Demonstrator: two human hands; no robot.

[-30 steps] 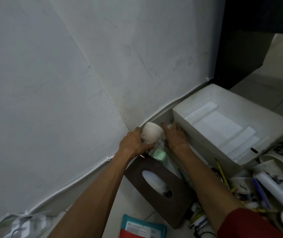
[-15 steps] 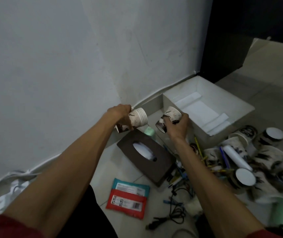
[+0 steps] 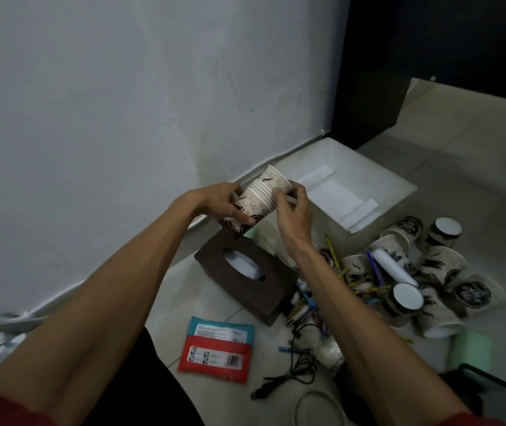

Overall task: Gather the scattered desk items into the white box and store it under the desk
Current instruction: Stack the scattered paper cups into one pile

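Both hands grip a tilted stack of paper cups (image 3: 258,199) above the tissue box (image 3: 244,273): left hand (image 3: 215,201) apparently at its base, right hand (image 3: 293,215) at the rims, near the white box (image 3: 368,176).

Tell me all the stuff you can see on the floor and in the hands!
white box: one, white, open, on the floor by the wall
paper slips: a few, white, inside the box
cup stack: one, white with dark print, held in both hands
loose cups: several, same print, heaped right of the box
tissue box: one, brown, floor centre
packets: two, teal and red, overlapping, near the tissue box
cable: one, black, floor front
pencils and pens: several, among the cups
left hand: on the stack's base
right hand: at the stack's rims
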